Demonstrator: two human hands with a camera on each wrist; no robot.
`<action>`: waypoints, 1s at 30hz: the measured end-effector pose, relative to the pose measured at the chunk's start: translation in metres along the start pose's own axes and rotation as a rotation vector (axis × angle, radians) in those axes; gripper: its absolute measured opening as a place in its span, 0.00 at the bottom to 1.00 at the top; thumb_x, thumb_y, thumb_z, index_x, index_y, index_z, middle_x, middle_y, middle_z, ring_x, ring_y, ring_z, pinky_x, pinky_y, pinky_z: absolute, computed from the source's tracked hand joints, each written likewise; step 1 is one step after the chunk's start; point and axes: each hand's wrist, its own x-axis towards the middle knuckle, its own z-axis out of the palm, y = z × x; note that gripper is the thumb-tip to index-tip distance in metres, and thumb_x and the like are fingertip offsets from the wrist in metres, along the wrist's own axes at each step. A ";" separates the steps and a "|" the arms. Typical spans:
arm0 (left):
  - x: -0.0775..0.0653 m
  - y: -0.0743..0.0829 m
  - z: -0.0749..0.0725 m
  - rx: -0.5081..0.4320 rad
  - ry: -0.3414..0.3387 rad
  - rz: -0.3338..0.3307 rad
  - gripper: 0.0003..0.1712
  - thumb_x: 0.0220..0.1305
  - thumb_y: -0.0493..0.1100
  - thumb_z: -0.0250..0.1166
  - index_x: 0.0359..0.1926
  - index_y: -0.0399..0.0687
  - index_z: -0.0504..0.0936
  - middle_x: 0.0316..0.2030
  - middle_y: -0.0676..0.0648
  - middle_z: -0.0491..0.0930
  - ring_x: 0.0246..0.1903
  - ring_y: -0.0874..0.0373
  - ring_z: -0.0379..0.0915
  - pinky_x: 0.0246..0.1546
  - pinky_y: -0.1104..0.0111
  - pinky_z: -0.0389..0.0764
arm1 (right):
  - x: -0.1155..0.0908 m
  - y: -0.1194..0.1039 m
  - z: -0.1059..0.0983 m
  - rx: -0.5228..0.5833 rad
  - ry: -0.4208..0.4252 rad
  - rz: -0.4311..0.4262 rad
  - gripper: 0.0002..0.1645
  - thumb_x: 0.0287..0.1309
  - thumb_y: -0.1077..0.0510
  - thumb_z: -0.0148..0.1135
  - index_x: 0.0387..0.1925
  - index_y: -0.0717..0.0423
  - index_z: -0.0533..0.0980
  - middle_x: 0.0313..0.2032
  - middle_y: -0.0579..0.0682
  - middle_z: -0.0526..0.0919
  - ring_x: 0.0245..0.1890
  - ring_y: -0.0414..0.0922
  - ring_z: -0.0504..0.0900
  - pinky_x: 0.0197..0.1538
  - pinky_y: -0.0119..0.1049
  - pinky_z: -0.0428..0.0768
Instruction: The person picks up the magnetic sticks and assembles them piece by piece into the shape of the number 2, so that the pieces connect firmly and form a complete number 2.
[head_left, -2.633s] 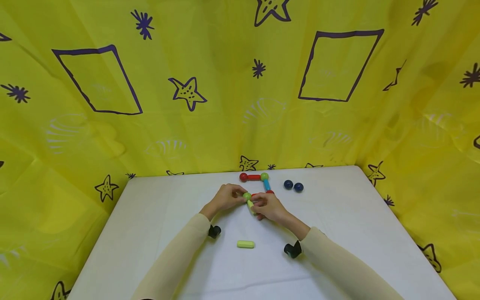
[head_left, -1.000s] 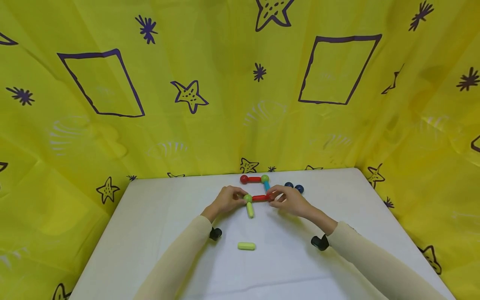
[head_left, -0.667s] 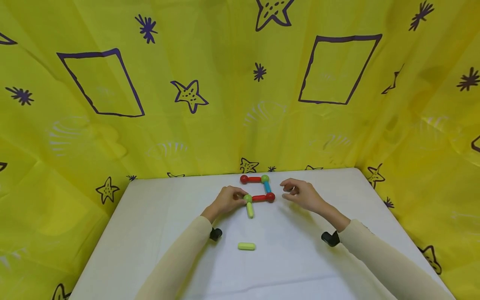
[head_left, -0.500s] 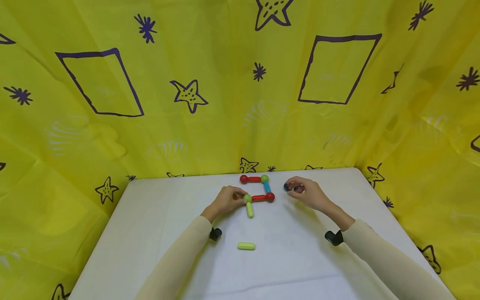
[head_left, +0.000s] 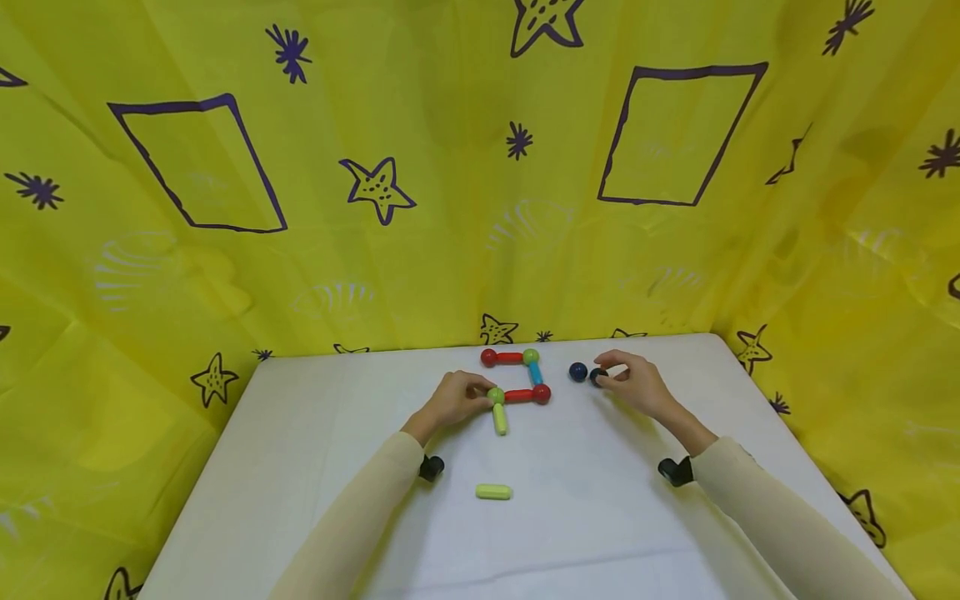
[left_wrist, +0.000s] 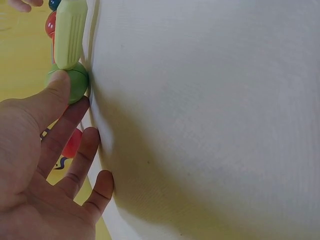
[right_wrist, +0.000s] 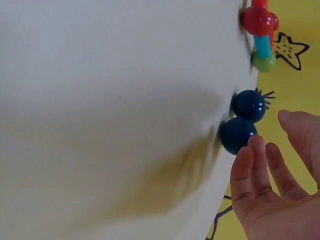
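Between thumb and index finger, my left hand [head_left: 453, 398] pinches a green ball [left_wrist: 77, 82]. From that ball, a light green stick [head_left: 500, 419] points towards me and a red stick [head_left: 518, 396] runs right to a red ball [head_left: 542, 393]. A blue stick [head_left: 535, 372] links on to another green ball [head_left: 531, 357], then a second red stick [head_left: 510, 358] and red ball [head_left: 489, 357]. My right hand [head_left: 637, 385] is at the right one of two dark blue balls [right_wrist: 238, 136]; its fingertips are close to it, its thumb apart. Contact is unclear.
A loose light green stick [head_left: 493, 492] lies nearer me on the white table [head_left: 360, 542]. The other dark blue ball [head_left: 577, 372] stands to the left of the first. A yellow patterned curtain [head_left: 450, 275] rises behind the table's back edge and at both sides.
My right hand has left the light green stick, touched the right red ball, then moved right past the left dark blue ball to the right one. My left hand keeps hold of the green ball.
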 end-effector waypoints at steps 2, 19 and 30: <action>0.000 0.000 0.000 0.003 0.002 -0.001 0.15 0.66 0.42 0.72 0.52 0.44 0.88 0.45 0.48 0.88 0.41 0.57 0.76 0.46 0.66 0.78 | 0.001 0.003 0.000 -0.002 0.005 0.007 0.20 0.65 0.62 0.69 0.57 0.60 0.80 0.52 0.62 0.83 0.37 0.52 0.85 0.39 0.41 0.81; 0.000 -0.002 0.001 -0.007 0.008 -0.003 0.15 0.66 0.42 0.72 0.53 0.45 0.88 0.46 0.49 0.88 0.43 0.57 0.76 0.48 0.66 0.77 | 0.008 0.021 0.009 -0.022 -0.021 -0.011 0.19 0.63 0.66 0.68 0.55 0.60 0.78 0.51 0.70 0.83 0.30 0.46 0.83 0.33 0.38 0.77; 0.001 -0.003 0.000 -0.007 0.011 0.002 0.15 0.66 0.42 0.73 0.52 0.44 0.88 0.45 0.49 0.88 0.42 0.58 0.77 0.47 0.67 0.78 | 0.009 0.025 0.011 -0.020 -0.041 0.006 0.18 0.64 0.65 0.66 0.55 0.60 0.77 0.51 0.70 0.83 0.31 0.47 0.83 0.32 0.36 0.78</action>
